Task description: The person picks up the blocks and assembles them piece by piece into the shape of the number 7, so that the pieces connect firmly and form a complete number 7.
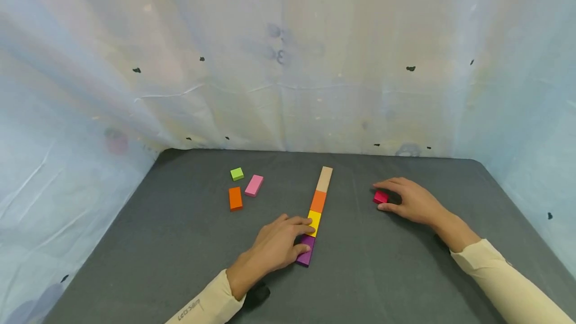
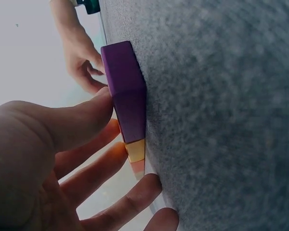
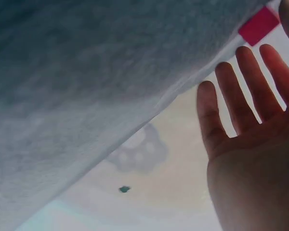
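A row of blocks runs away from me on the dark table: a purple block [image 1: 306,252] nearest, then a yellow block [image 1: 315,221], an orange block [image 1: 318,201] and a beige block [image 1: 324,179]. My left hand [image 1: 280,244] rests along the row's near end, thumb on the purple block [image 2: 127,91] and extended fingertips at the yellow one. To the right, my right hand [image 1: 411,200] has its thumb and fingers spread on either side of a red block [image 1: 380,197]. In the right wrist view, the fingers look straight, with a gap before the red block [image 3: 259,26].
Left of the row lie a green block [image 1: 237,174], a pink block [image 1: 254,185] and another orange block [image 1: 235,199]. The dark table [image 1: 180,254] ends at a pale hanging sheet [image 1: 288,104] behind and at both sides.
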`<state>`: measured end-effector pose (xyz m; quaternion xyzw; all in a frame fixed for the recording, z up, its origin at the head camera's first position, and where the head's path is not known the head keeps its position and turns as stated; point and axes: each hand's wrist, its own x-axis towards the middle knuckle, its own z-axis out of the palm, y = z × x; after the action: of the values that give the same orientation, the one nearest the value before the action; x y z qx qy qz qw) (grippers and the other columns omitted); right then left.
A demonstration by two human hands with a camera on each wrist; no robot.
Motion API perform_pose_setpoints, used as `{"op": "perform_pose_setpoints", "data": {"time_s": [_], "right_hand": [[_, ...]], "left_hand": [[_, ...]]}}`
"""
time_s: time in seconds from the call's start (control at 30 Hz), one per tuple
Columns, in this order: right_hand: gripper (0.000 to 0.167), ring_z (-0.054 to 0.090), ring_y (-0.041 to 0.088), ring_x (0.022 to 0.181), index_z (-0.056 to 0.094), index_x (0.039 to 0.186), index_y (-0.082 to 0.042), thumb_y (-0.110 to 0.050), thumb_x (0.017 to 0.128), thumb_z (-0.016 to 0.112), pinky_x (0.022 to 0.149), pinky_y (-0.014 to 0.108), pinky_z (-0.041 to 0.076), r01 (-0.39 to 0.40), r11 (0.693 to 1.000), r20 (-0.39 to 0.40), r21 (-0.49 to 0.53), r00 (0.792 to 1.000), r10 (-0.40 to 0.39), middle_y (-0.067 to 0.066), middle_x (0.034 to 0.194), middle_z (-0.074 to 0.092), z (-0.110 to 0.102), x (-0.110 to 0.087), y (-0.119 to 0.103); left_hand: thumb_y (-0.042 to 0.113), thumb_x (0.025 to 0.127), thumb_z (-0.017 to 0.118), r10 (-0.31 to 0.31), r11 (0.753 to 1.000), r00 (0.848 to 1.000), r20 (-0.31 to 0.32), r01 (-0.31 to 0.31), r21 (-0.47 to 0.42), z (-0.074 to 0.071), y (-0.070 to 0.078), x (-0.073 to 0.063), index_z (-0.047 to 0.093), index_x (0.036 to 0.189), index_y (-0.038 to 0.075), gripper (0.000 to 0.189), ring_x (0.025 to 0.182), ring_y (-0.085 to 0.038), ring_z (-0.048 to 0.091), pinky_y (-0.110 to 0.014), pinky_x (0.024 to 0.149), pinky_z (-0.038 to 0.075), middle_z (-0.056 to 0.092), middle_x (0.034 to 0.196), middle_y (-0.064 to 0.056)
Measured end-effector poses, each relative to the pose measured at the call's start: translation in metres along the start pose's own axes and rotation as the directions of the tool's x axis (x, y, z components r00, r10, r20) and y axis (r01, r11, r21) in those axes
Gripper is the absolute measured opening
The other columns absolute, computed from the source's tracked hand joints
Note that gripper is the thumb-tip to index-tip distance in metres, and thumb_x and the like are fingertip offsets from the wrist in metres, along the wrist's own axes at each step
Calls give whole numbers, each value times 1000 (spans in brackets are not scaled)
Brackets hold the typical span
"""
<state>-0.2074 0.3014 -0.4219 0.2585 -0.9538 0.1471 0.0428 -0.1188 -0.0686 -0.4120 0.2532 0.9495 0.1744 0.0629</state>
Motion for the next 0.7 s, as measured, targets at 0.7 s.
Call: {"op": "perform_pose_setpoints", "data": {"time_s": [0.7], "right_hand": [[50, 60, 36, 119, 65, 131, -14, -45, 92, 69, 96, 58, 47, -67, 995, 41, 68, 997, 64, 13, 128, 66, -4, -6, 6]], "left_hand": [[34, 93, 70, -28, 999, 998, 61, 29, -15, -8, 5, -1, 66, 131, 30, 38, 132, -27, 51, -53, 99, 50, 55, 146, 12]]}}
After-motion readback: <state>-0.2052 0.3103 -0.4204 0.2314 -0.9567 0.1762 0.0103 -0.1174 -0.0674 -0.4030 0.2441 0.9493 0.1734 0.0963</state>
